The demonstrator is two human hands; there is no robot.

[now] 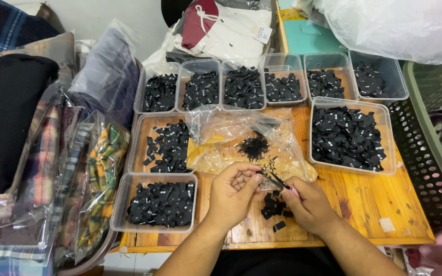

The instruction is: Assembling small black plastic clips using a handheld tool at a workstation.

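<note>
Both forearms are reaching in from the near edge of the table (364, 204), and the hands are meeting just above the wood. Right hand (308, 204) is gripping a small pair of scissors (277, 180), its fingers (288, 193) clenched round the pinkish handle so the dark blades are pointing up and left toward the other hand. Left hand (234, 191) is curling its fingers (256, 179) to pinch a tiny black label right at the blade tips; the label itself is too small to make out clearly. Holding it that close is letting the blades reach it.

Just under the fingers, a little heap of loose labels (273, 207) is lying on the bare wood, within easy reach. Beyond the fingertips, a crumpled clear bag (231, 133) is catching a dark pile of snipped threads (253, 145).

Clear tubs of black labels are hemming in the working patch: one to the left of the fingers (162, 204), a larger one to their right (346, 138), and a row beyond. Open wood is remaining only toward the near right corner, beside a black mesh basket (425, 168).
</note>
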